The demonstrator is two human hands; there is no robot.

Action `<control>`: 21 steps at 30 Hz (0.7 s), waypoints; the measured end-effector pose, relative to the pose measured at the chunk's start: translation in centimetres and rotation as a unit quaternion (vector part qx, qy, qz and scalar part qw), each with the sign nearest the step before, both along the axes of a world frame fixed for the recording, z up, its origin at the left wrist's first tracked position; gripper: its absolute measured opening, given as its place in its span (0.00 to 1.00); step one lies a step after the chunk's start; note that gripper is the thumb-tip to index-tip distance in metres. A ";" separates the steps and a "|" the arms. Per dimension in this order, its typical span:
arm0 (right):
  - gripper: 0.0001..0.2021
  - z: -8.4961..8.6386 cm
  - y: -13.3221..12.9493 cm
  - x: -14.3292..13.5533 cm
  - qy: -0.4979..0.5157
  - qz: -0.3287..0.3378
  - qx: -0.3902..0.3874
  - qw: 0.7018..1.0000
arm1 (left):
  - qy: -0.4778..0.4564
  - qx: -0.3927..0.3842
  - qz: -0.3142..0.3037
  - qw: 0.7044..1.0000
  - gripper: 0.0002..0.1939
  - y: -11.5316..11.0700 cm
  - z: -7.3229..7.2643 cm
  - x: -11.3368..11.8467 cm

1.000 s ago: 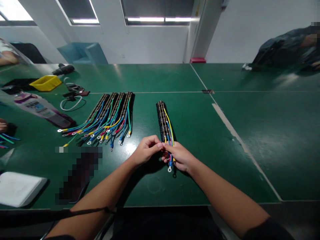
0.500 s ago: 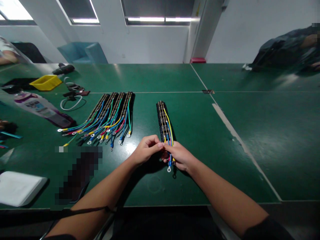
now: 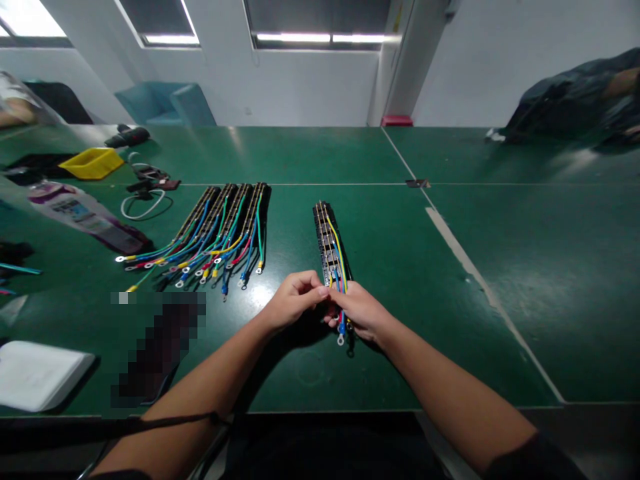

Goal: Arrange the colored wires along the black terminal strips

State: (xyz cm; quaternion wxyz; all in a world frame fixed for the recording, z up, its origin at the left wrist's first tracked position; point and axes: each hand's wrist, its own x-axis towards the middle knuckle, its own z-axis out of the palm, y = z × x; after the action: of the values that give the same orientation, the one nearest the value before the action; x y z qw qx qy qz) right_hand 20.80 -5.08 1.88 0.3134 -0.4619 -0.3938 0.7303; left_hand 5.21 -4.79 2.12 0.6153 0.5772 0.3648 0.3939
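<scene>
In front of me a long black segmented strip (image 3: 326, 233), like a terminal block, lies on the green table with its far end pointing away. Yellow, blue and red wires run along it toward me. My right hand (image 3: 363, 310) is closed around the wire bundle at the near end. Ring-ended wires, among them a blue one with a ring terminal (image 3: 341, 339), stick out below its fingers. My left hand (image 3: 299, 299) pinches at the same spot, its thumb touching the right thumb. Whatever lies between those fingertips is hidden, though a wire seems to run there.
To the left lie several similar wired strips (image 3: 255, 200), their ring-ended leads fanned toward me. Farther left are a bottle (image 3: 83, 213), a yellow tray (image 3: 93, 164), a coiled white cable (image 3: 143, 215) and a white box (image 3: 43, 375). Other people sit at the far left and right.
The hands stay almost in place. The ring-ended wires below my right hand have shifted slightly to the right.
</scene>
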 end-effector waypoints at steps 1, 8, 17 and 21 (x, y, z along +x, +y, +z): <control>0.08 0.0 0.0 0.0 0.013 0.005 0.000 1.000 | 0.011 0.005 0.005 1.000 0.17 0.0 0.1 -0.1; 0.09 -0.2 0.2 0.1 0.076 -0.031 -0.063 0.995 | 0.017 -0.009 -0.009 1.000 0.19 -0.1 0.2 -0.3; 0.10 -0.2 0.0 0.0 0.107 -0.061 -0.108 0.986 | 0.090 -0.091 -0.082 0.988 0.21 0.0 0.8 -1.5; 0.12 -0.1 0.0 -0.1 0.139 -0.056 -0.125 0.981 | 0.074 -0.108 -0.165 0.978 0.18 0.1 1.0 -2.1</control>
State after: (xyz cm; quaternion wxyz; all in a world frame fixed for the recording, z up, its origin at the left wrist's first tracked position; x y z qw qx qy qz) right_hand 20.73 -5.08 1.76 0.3452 -0.4128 -0.2251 0.8123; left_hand 3.11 -4.71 3.17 0.7017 0.5873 0.3495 0.2013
